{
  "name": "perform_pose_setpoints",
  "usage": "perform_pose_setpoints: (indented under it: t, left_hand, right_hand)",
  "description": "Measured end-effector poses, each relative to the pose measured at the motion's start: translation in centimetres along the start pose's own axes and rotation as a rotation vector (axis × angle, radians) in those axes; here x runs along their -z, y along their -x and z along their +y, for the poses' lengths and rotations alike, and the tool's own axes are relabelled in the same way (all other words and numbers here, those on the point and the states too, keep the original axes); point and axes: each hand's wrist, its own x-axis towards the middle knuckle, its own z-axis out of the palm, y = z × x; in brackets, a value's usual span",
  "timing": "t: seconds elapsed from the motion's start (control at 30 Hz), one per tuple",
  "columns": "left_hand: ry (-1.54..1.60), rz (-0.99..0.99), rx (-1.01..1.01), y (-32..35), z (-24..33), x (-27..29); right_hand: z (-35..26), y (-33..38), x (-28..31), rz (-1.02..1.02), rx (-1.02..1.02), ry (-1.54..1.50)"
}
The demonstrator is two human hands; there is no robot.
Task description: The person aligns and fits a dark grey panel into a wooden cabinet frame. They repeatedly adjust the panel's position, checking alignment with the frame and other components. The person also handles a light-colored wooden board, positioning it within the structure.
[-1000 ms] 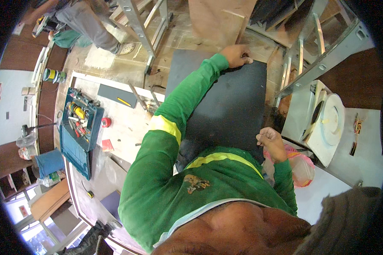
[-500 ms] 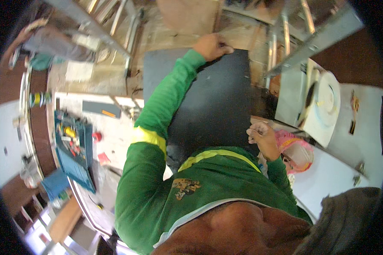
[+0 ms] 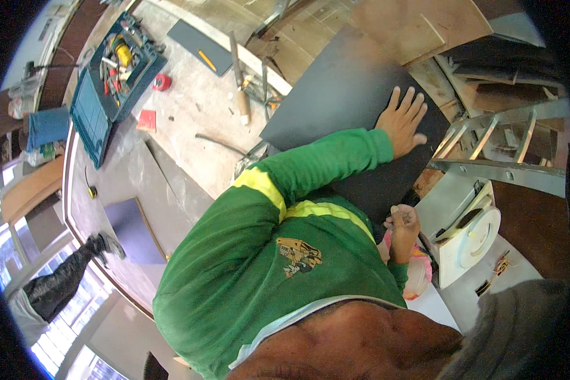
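Observation:
A large black sheet panel (image 3: pixel 316 95) stretches out in front of my body, its far part hazy in the picture. My left hand (image 3: pixel 401 121) rests on its dark face towards the right edge, fingers stretched and spread. Close to the panel's near right corner is my right hand (image 3: pixel 404 229), its fingers curled in and pressed together. What those fingers hold, if anything, is hidden. A pink-rimmed bag (image 3: pixel 418 272) shows just beneath the right wrist.
To the left, a pale worktop (image 3: pixel 190 107) carries an open blue toolbox (image 3: pixel 98 104), a red tape roll (image 3: pixel 161 82) and a grey strip with an orange pencil (image 3: pixel 207 61). An aluminium ladder (image 3: pixel 506 171) lies right. Another person's leg (image 3: pixel 63 272) shows at lower left.
My view has turned, bringing the worktop and toolbox further in. My left hand has gone from pinching at the panel's far edge to lying spread on its face. The right hand stays curled.

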Motion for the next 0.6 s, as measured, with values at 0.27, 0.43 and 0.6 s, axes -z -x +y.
perform_pose_setpoints:
  t: [0.27,0.43,0.6]
  left_hand:
    - [0.129,-0.067,-0.015,9.6,0.9,3.7]
    - [0.300,-0.290,0.121,10.9,-3.3,9.6]
    - [-0.362,-0.133,0.142,13.7,-6.8,11.7]
  right_hand:
    - [-5.4,-1.9,-4.0,0.317,0.824,0.646]
    - [-14.7,-3.2,-10.8,-0.317,0.783,0.686]
    - [-9.3,-6.4,-12.0,0.006,0.886,0.943]
